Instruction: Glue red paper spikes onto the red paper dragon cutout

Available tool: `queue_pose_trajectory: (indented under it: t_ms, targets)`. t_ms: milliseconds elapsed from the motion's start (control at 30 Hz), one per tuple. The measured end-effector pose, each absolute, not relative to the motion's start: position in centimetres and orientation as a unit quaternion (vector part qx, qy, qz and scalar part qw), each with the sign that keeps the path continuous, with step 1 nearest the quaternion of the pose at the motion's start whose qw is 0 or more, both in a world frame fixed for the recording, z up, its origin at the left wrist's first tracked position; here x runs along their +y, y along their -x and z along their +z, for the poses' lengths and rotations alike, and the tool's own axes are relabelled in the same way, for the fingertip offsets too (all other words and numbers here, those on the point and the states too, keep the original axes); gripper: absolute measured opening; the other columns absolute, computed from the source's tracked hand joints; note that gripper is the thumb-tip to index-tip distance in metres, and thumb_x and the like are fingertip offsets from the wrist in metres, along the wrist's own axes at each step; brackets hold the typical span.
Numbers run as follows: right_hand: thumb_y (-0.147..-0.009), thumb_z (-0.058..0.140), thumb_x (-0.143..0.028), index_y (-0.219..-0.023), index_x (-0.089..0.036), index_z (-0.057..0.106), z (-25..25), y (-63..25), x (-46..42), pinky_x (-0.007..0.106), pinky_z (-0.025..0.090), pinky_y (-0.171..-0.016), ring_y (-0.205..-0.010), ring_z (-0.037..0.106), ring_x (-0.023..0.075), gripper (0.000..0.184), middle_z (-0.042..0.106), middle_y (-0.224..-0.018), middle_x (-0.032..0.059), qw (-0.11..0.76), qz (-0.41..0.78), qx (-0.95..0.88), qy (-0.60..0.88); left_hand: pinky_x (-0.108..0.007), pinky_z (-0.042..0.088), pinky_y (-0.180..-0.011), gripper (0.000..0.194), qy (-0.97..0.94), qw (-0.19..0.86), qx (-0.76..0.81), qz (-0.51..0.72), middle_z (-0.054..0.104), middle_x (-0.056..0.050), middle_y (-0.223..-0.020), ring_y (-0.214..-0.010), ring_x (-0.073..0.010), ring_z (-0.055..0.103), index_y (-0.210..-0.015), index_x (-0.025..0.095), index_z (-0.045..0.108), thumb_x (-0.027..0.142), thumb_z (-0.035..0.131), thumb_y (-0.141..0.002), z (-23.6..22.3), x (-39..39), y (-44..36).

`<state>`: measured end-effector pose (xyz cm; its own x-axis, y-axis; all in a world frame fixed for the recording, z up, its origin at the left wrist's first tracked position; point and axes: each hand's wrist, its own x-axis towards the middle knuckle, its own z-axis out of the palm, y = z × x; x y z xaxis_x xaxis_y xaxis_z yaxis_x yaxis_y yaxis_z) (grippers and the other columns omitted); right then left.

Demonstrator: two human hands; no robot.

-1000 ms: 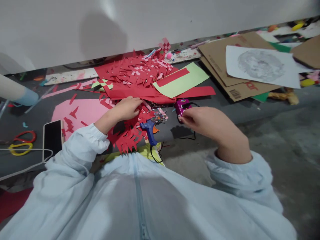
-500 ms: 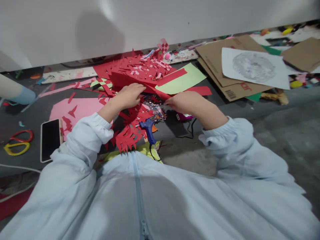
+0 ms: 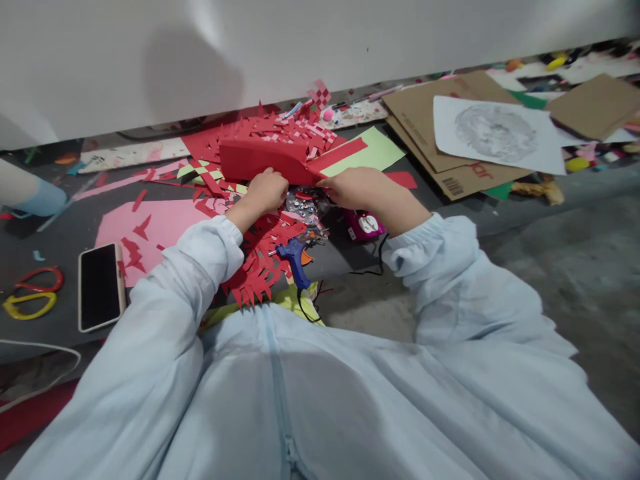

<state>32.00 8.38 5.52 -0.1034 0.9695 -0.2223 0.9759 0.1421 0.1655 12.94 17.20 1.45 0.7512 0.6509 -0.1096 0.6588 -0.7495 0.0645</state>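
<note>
A folded sheet of red paper (image 3: 265, 159) stands raised in the middle of the table, its broad face towards me. My left hand (image 3: 270, 189) is closed on its lower edge, fingers curled. At its right end my right hand (image 3: 350, 187) pinches the paper between thumb and fingers. Just beyond that hand lies a pale green sheet (image 3: 381, 148) with a red strip across it. Under the red paper sits a clear bag of googly eyes (image 3: 305, 207). A blue glue gun (image 3: 295, 260) rests nearer to me, beside cut red paper scraps (image 3: 255, 273).
Left of my hands lie pink paper (image 3: 150, 227), a phone (image 3: 101, 287) and scissors (image 3: 33, 293). To the right are cardboard sheets (image 3: 415, 133) under a printed drawing (image 3: 495, 130), and a purple box (image 3: 364, 225). A white wall (image 3: 320, 47) rises behind the table.
The red paper has turned up so its broad face shows. My hands have drawn closer together, the right one moving left and uncovering more of the purple box.
</note>
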Motion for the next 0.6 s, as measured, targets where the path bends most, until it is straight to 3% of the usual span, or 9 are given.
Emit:
queue_pose_trajectory:
  t_ms: [133, 267, 467, 600]
  targets:
    - [-0.091, 0.052, -0.023, -0.127, -0.023, 0.072, 5.4, -32.0, 8.5, 0.036, 0.045, -0.07, -0.091, 0.071, 0.0303, 0.041, 0.077, -0.105, 0.0172, 0.132, -0.013, 0.748, -0.651, -0.04, 0.048, -0.087, 0.031, -0.926, 0.056, 0.371, -0.047, 0.073, -0.02, -0.107, -0.109, -0.0328, 0.06, -0.108, 0.009, 0.077, 0.017, 0.058, -0.085, 1.5, 17.4, -13.8]
    - [-0.088, 0.054, -0.021, -0.121, -0.024, 0.074, 4.9, -32.2, 8.7, 0.035, 0.045, -0.067, -0.087, 0.07, 0.0276, 0.039, 0.077, -0.097, 0.0148, 0.125, -0.004, 0.76, -0.638, -0.038, 0.049, -0.085, 0.032, -0.917, 0.059, 0.393, -0.04, 0.073, -0.02, -0.105, -0.108, -0.032, 0.061, -0.108, 0.008, 0.076, 0.01, 0.057, -0.081, 1.6, 17.2, -14.2]
    - [-0.086, 0.054, -0.021, -0.112, -0.02, 0.077, 4.3, -32.1, 8.9, 0.035, 0.042, -0.062, -0.08, 0.069, 0.0274, 0.035, 0.077, -0.093, 0.0174, 0.138, -0.012, 0.764, -0.63, -0.034, 0.048, -0.084, 0.029, -0.911, 0.081, 0.404, -0.003, 0.073, -0.015, -0.107, -0.102, -0.0271, 0.064, -0.107, 0.012, 0.074, 0.017, 0.056, -0.084, 2.1, 17.5, -13.8]
    - [-0.089, 0.052, -0.023, -0.102, -0.018, 0.078, 5.3, -31.3, 8.7, 0.035, 0.041, -0.064, -0.078, 0.068, 0.0266, 0.03, 0.076, -0.094, 0.0171, 0.129, -0.035, 0.753, -0.644, -0.031, 0.048, -0.082, 0.023, -0.896, 0.171, 0.401, 0.084, 0.073, -0.008, -0.098, -0.089, -0.0199, 0.065, -0.098, 0.014, 0.072, 0.016, 0.056, -0.082, 3.7, 18.2, -12.4]
